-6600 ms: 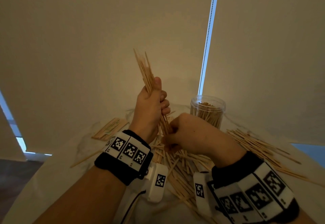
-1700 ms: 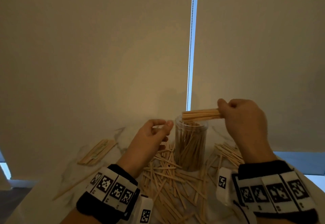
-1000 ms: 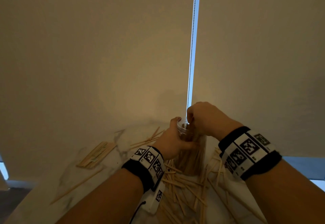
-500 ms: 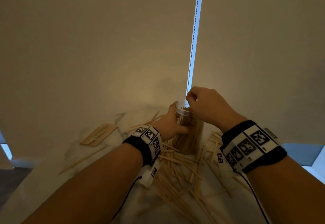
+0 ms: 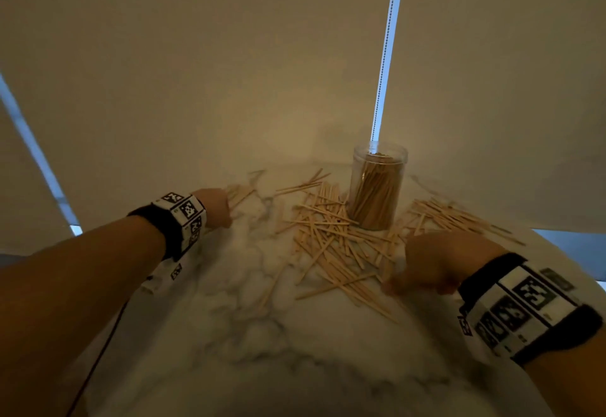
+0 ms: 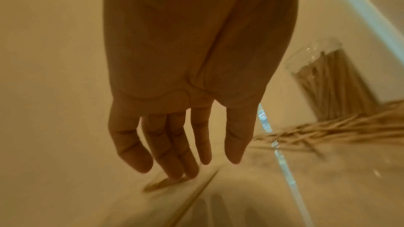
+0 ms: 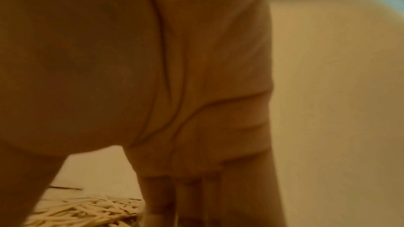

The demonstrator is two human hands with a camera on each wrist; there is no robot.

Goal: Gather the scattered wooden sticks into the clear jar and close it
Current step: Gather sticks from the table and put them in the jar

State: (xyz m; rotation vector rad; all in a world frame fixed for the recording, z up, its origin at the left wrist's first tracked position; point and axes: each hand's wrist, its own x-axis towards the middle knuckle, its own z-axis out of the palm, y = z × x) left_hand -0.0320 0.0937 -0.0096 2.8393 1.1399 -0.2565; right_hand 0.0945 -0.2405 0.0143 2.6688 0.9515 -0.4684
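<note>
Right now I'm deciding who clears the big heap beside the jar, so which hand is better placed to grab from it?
Right. The right hand sits at the near edge of the big pile in front of the jar. The left hand is off at the small far-left cluster, fingers straight.

Jar (image 5: 377, 187) upright behind stick pile (image 5: 331, 239), sticks inside, all on table (image 5: 262, 334)
</note>
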